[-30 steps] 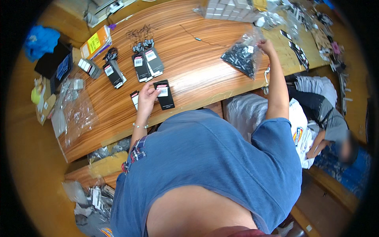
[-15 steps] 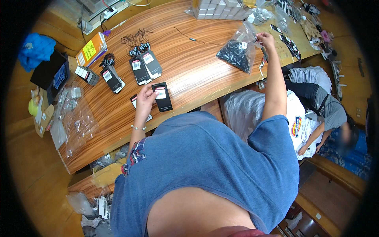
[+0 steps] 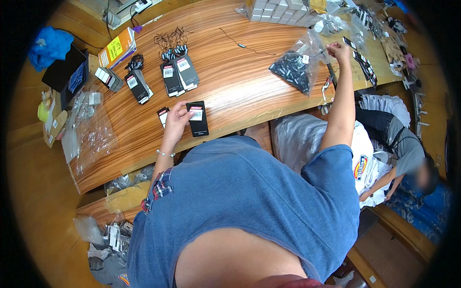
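My left hand (image 3: 176, 121) pinches a black hang tag (image 3: 198, 126) with a white sticker near the table's front edge. Partly hidden behind that hand, another tag (image 3: 163, 115) lies on the wood. To the right, a clear plastic bag (image 3: 307, 72) holds many black tag strings (image 3: 290, 73) with small fasteners. My right hand (image 3: 340, 51) is closed at the bag's open end, its fingertips pinching a thin dark string that runs back to the bag. Beyond my left hand lie stacks of tags with strings fitted (image 3: 174, 79) and another stack (image 3: 137, 87) to their left.
A single string (image 3: 241, 45) lies on the wooden table (image 3: 230, 86). White boxes (image 3: 278, 13) stand at the back. Notebooks (image 3: 116, 49) and clear plastic wrap (image 3: 98, 134) are on the left. At right, a person (image 3: 408, 149) bends over white garments (image 3: 367, 165).
My right hand has drawn slightly away from the bag, and the string between them shows more. My left hand still holds the hang tag. The whole view has shifted a little.
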`<state>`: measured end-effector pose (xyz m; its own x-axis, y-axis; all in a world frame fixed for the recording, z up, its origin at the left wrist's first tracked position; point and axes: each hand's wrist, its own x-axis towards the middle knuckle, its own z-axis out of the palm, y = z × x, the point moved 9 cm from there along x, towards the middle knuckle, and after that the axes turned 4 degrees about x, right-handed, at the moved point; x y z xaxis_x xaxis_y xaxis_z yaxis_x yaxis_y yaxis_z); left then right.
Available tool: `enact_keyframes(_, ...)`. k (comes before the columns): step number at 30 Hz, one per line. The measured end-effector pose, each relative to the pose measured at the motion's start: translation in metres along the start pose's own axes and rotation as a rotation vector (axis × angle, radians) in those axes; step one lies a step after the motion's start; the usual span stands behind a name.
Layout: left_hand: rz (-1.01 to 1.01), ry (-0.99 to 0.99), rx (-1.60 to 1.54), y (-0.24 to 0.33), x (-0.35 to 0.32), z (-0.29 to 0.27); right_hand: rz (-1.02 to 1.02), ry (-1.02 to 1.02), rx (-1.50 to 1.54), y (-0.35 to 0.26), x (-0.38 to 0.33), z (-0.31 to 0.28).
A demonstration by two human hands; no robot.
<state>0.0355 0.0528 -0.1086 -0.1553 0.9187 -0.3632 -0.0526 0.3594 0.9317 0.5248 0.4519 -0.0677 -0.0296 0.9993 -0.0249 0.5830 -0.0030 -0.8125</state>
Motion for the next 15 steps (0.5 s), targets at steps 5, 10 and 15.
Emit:
enact_keyframes(5,-0.008,-0.042,0.043,-0.002,0.002,0.014,0.054,0.061,0.218,0.008,-0.005,-0.011)
enact_keyframes(10,-0.030,-0.020,-0.002,0.008,-0.001,0.025,0.056,0.065,0.530,-0.037,-0.020,-0.028)
enact_keyframes(15,-0.001,-0.118,-0.013,0.016,0.004,0.042,-0.034,0.005,0.642,-0.086,-0.033,-0.044)
